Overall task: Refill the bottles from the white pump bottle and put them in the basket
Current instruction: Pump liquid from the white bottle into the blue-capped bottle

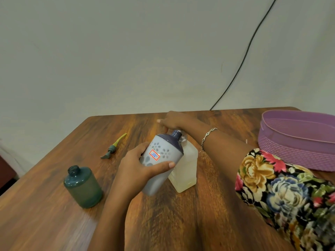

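Observation:
My left hand (137,167) grips a pale blue flowered bottle (161,160) with a dark navy top and a red-edged label. The bottle is tilted, and its open neck points up at the spout of the white pump bottle (186,169). That pump bottle stands on the table just behind it and holds pale liquid. My right hand (172,120) rests on top of its pump head with the fingers stretched out to the left; the pump head is mostly hidden. The purple woven basket (297,144) sits at the table's right edge, beyond my right arm.
An uncapped teal bottle (82,187) stands upright at the front left of the wooden table (199,214). Its teal pump head with a yellow tube (114,147) lies flat farther back on the left. A black cable (244,57) runs down the wall behind.

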